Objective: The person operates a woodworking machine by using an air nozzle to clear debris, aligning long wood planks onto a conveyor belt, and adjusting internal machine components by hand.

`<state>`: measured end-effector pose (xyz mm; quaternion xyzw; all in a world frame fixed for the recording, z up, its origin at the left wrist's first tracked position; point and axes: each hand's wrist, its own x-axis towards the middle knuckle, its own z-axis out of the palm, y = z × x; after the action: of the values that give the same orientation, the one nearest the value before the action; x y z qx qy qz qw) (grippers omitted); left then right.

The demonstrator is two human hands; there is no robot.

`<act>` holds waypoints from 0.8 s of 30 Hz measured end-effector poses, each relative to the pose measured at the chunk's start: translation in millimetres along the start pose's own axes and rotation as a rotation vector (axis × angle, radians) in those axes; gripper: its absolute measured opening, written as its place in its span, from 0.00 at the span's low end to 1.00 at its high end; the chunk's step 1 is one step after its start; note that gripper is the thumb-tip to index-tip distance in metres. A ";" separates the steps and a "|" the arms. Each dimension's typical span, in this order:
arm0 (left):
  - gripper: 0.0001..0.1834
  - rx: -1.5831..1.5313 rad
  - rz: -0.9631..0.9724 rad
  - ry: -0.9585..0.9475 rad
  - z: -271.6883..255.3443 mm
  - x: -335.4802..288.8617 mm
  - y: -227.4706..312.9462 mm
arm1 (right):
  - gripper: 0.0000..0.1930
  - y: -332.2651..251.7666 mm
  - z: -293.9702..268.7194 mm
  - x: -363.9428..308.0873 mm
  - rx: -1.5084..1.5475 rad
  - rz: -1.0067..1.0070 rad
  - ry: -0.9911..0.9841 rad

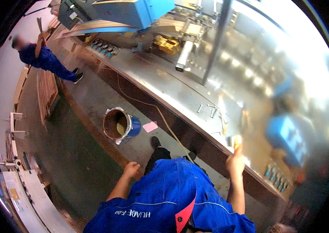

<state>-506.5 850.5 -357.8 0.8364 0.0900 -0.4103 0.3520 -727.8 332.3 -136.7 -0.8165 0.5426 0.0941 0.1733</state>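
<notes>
Beside my body at the left, my left hand (131,169) hangs with its fingers curled, and nothing shows in it. My right hand (235,162) is raised at the front edge of the metal machine bed (180,99). Its fingers are closed, and glare washes out the fingertips. A small dark and pale piece shows right by them; whether I grip it or only touch it is unclear. Just beyond lie several bolt-like metal pieces (212,110) and a thin pale strip (223,125) on the bed.
A blue bucket (134,127) with a foil-covered rim stands on the floor, beside a pink sheet (150,126). A hose (161,112) runs along the machine's front. A person in blue (42,56) stands far left near stacked wooden strips (47,93). Blue machine housings (287,138) rise at right.
</notes>
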 end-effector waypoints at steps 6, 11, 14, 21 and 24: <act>0.27 0.004 0.001 -0.035 -44.1 32.7 8.3 | 0.36 -115.6 39.8 -4.1 -0.157 -0.219 -0.124; 0.26 -0.182 -0.013 0.067 -118.9 78.0 -7.2 | 0.35 -163.6 50.8 51.8 -0.069 -0.017 0.041; 0.23 -0.270 -0.085 0.098 -168.2 99.3 -22.2 | 0.38 -209.8 60.7 46.9 -0.141 -0.078 -0.020; 0.14 -0.023 -0.059 -0.016 -242.5 137.1 -42.7 | 0.31 -349.1 99.6 20.3 -0.108 -0.298 -0.051; 0.15 -0.119 -0.038 -0.032 -247.4 157.1 -30.5 | 0.30 -353.0 100.4 33.5 -0.102 -0.244 0.021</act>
<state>-264.0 1015.2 -388.5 0.8054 0.1243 -0.4242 0.3948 -386.9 466.4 -176.8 -0.8852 0.4355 0.0910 0.1359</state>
